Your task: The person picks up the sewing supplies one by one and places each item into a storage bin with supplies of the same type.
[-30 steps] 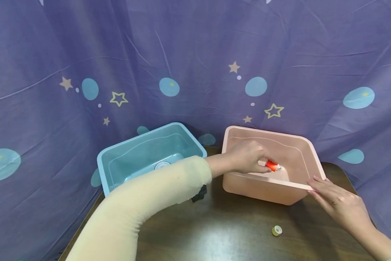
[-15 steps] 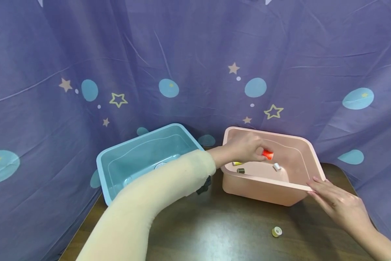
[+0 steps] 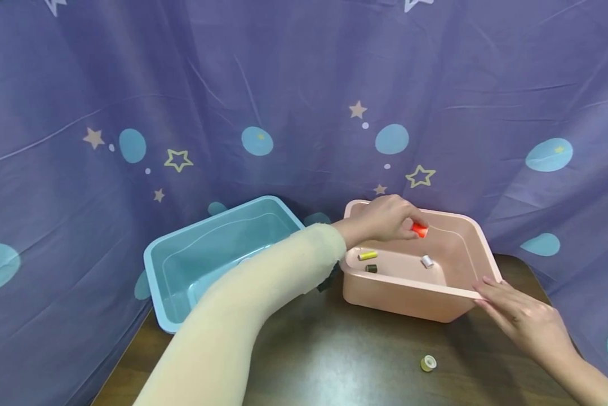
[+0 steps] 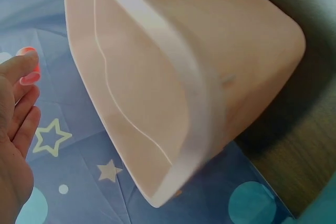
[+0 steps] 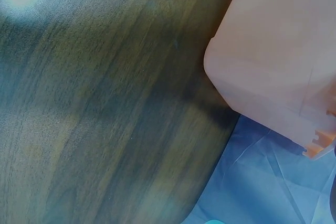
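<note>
My left hand [image 3: 387, 217] pinches an orange thread spool [image 3: 420, 230] between thumb and fingers, above the far side of the pink bin [image 3: 400, 298]. In the left wrist view the orange spool [image 4: 31, 78] shows beyond the thumb; part of it is hidden. Inside the pink bin lie a yellow spool [image 3: 367, 255], a dark green spool [image 3: 371, 268] and a white spool [image 3: 427, 261]. My right hand [image 3: 529, 321] holds the bin's near right corner, fingers over the rim and thumb outside. The right wrist view shows the bin's outer wall [image 5: 273, 51], with the hand's grip out of sight.
A blue bin [image 3: 154, 282] stands at the left, partly behind my left sleeve. One pale yellow spool [image 3: 427, 363] sits on the wooden table [image 3: 344, 349] in front of the pink bin. A dark object is mostly covered by the sleeve. A purple curtain [image 3: 304, 84] hangs behind.
My left hand has lifted the orange spool up from the pink bin's floor, uncovering the yellow, dark green and white spools. My right hand has stayed at the rim.
</note>
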`<state>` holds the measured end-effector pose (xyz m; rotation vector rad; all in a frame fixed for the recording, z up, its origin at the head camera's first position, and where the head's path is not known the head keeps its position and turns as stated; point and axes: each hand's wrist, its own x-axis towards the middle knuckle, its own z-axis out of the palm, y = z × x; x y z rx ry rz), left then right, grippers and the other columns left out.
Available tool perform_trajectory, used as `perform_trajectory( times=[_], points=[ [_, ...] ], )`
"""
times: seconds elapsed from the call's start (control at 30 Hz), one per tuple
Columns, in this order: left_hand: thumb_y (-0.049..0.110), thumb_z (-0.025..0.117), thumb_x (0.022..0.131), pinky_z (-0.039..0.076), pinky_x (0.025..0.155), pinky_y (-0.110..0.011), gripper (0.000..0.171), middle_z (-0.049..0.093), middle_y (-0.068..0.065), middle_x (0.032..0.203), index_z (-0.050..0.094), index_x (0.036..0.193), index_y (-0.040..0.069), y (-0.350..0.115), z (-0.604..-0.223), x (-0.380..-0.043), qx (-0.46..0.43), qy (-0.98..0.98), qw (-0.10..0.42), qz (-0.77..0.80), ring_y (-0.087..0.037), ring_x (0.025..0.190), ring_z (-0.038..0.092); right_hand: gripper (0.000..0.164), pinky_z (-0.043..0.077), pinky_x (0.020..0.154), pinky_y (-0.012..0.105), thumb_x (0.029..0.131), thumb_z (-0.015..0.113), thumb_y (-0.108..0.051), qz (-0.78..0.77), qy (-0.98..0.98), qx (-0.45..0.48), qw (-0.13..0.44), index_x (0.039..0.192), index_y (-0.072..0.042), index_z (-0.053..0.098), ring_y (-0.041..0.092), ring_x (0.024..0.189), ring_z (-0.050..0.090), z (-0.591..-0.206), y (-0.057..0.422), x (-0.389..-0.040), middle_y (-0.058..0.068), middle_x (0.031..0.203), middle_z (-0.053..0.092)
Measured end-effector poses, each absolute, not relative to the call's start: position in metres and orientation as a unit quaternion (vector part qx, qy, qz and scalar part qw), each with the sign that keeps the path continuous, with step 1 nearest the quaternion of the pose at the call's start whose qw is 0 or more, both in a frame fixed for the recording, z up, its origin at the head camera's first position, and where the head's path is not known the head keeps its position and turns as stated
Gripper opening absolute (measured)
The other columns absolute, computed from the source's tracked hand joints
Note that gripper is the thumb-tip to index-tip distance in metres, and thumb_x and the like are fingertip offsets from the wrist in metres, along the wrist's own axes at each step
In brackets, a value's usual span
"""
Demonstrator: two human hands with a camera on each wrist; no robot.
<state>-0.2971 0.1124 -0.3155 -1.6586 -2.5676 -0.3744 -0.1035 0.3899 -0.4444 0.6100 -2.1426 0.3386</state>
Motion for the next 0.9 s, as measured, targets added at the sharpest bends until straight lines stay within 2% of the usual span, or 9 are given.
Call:
perform_trajectory(
  times=[0.2,0.37,0.67,0.77,0.9],
  points=[
    [0.029,0.078,0.100,0.051,0.098,-0.023,0.030,0.078,0.009,0.121,0.080,0.129,0.022,0.125,-0.314,-0.309,-0.544,-0.829,0.016,-0.134,-0.013,0.115,0.071,0.047,0.031,0.115,0.008,0.108,0.055,-0.058,0.137,-0.858,0.246,0.429,0.127,-0.024,0.081,-0.015,0.135,0.049,-0.445,0.389,-0.104,-0.029,0.142,0.056],
    [0.027,0.079,0.099,0.050,0.096,-0.020,0.030,0.078,0.009,0.121,0.080,0.128,0.022,0.134,-0.314,-0.317,-0.545,-0.827,0.012,-0.138,-0.008,0.111,0.070,0.047,0.032,0.115,0.010,0.108,0.056,-0.057,0.138,-0.858,0.247,0.428,0.128,-0.023,0.081,-0.014,0.134,0.050,-0.445,0.390,-0.105,-0.025,0.139,0.060],
    [0.029,0.080,0.098,0.050,0.095,-0.020,0.030,0.077,0.011,0.122,0.081,0.128,0.024,0.149,-0.315,-0.327,-0.552,-0.825,0.006,-0.120,-0.009,0.113,0.069,0.050,0.033,0.115,0.010,0.107,0.056,-0.058,0.127,-0.862,0.243,0.426,0.123,-0.019,0.083,-0.014,0.134,0.050,-0.444,0.393,-0.105,0.002,0.118,0.079],
    [0.029,0.080,0.098,0.050,0.091,-0.020,0.029,0.078,0.011,0.118,0.081,0.126,0.025,0.151,-0.321,-0.330,-0.551,-0.826,0.005,-0.118,-0.010,0.108,0.070,0.050,0.033,0.115,0.009,0.107,0.056,-0.058,0.127,-0.861,0.243,0.428,0.123,-0.019,0.083,-0.014,0.134,0.050,-0.444,0.393,-0.105,-0.002,0.122,0.076],
    [0.028,0.080,0.098,0.051,0.090,-0.021,0.028,0.078,0.011,0.116,0.082,0.125,0.025,0.152,-0.333,-0.335,-0.557,-0.823,0.005,-0.112,-0.008,0.104,0.070,0.049,0.033,0.114,0.009,0.107,0.056,-0.058,0.133,-0.860,0.243,0.429,0.124,-0.020,0.083,-0.014,0.134,0.051,-0.445,0.393,-0.105,-0.018,0.133,0.065]
  ],
)
